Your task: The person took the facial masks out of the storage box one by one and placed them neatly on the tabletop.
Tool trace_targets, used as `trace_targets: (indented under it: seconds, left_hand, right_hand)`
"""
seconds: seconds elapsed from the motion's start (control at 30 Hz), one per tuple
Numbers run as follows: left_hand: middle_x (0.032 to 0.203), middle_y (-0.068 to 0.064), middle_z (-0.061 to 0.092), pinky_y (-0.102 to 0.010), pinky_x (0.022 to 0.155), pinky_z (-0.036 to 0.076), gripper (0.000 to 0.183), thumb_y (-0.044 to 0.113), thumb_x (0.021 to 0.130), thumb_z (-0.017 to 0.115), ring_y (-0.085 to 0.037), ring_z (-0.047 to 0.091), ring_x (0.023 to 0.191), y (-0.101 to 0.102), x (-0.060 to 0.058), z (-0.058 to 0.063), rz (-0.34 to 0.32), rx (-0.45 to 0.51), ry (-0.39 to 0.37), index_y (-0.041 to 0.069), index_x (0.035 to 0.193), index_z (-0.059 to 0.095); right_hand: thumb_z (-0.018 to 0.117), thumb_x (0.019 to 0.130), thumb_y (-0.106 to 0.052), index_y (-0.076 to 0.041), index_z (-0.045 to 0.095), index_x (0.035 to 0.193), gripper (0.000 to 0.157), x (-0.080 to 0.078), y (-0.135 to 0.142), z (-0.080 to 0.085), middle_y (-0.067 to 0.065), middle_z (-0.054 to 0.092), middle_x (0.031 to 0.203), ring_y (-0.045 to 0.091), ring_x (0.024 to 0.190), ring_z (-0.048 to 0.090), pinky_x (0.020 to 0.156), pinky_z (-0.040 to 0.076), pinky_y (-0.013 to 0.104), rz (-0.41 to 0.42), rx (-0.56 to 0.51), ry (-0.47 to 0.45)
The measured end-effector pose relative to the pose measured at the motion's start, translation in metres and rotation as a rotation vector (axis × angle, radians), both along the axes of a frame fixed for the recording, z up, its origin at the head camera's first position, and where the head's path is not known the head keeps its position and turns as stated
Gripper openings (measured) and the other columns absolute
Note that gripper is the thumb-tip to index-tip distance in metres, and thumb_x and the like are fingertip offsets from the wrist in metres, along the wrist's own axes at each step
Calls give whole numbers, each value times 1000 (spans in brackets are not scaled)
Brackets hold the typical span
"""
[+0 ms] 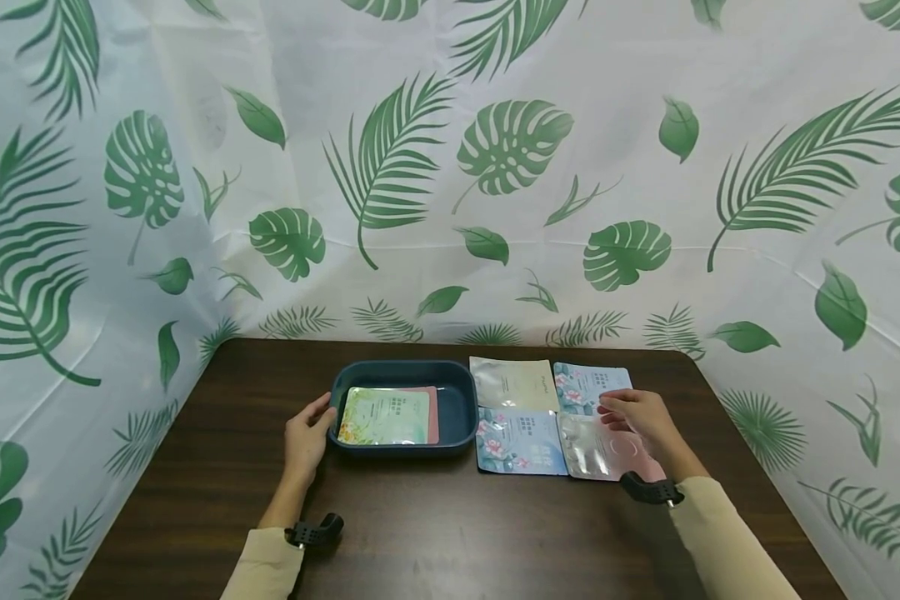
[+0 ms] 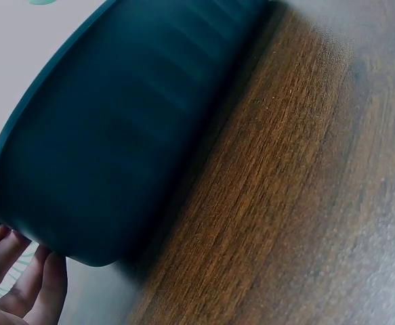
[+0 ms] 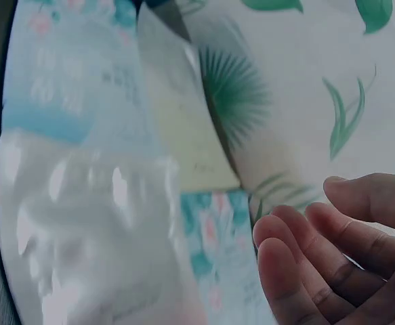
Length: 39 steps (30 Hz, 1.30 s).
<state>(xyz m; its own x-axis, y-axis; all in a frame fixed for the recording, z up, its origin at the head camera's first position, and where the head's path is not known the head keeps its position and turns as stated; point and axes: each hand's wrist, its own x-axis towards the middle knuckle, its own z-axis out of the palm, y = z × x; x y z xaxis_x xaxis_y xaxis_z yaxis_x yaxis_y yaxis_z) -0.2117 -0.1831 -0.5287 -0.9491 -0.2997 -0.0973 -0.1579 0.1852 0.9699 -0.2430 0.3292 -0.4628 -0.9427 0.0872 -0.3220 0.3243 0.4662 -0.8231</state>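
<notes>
My left hand (image 1: 305, 435) grips the left end of a dark blue rectangular tray (image 1: 401, 451), its fingers under the rim in the left wrist view. Inside the tray lies a green-and-yellow sheet mask packet (image 1: 384, 416) over a pink one (image 1: 432, 414). To the tray's right, more packets lie flat in two rows: cream (image 1: 512, 384) and blue floral (image 1: 581, 386) behind, blue floral (image 1: 521, 442) and shiny pink (image 1: 598, 450) in front. My right hand (image 1: 639, 419) hovers over the right-hand packets, fingers loosely bent and holding nothing, as the right wrist view (image 3: 339, 257) shows.
A dark brown wooden table (image 1: 435, 533) bears everything. Behind and beside it hangs a white cloth with green leaf prints (image 1: 420, 275). Black bands (image 1: 317, 530) circle both wrists.
</notes>
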Motion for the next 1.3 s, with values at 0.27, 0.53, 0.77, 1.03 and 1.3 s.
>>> trace_targets:
  seconds: [0.27,0.53,0.77,1.03,1.3]
  left_hand:
    - [138,-17,56,-8,74,41,40,18,100,54,-23,52,115,-1,0,0,4,8,2,9,139,54]
    - [139,-17,56,-8,74,42,39,17,100,54,-23,51,115,0,0,0,4,10,-3,9,138,55]
    - [139,-18,55,-7,74,41,39,17,100,54,-23,51,117,1,0,1,6,10,-5,8,138,55]
    - [137,-18,56,-7,73,41,39,17,100,55,-24,51,117,2,0,0,14,13,-8,9,138,56]
    - [139,-18,55,-6,74,40,39,16,100,53,-24,51,118,1,1,1,4,11,-8,9,139,54]
  right_hand:
    - [56,100,-28,10,52,130,49,-16,-34,8,20,68,110,30,96,69,90,55,42,82,-66,64]
    - [59,98,-21,11,58,121,40,-30,-76,12,8,72,93,24,84,70,75,58,30,135,-149,121]
    - [60,97,-19,12,59,119,38,-38,-109,17,13,73,95,19,79,71,74,58,29,201,-231,121]
    - [58,98,-18,7,60,122,35,-40,-139,17,23,70,111,24,92,70,83,58,37,243,-267,79]
    - [55,100,-18,7,57,127,37,-42,-172,18,29,63,121,35,105,67,86,57,41,288,-276,40]
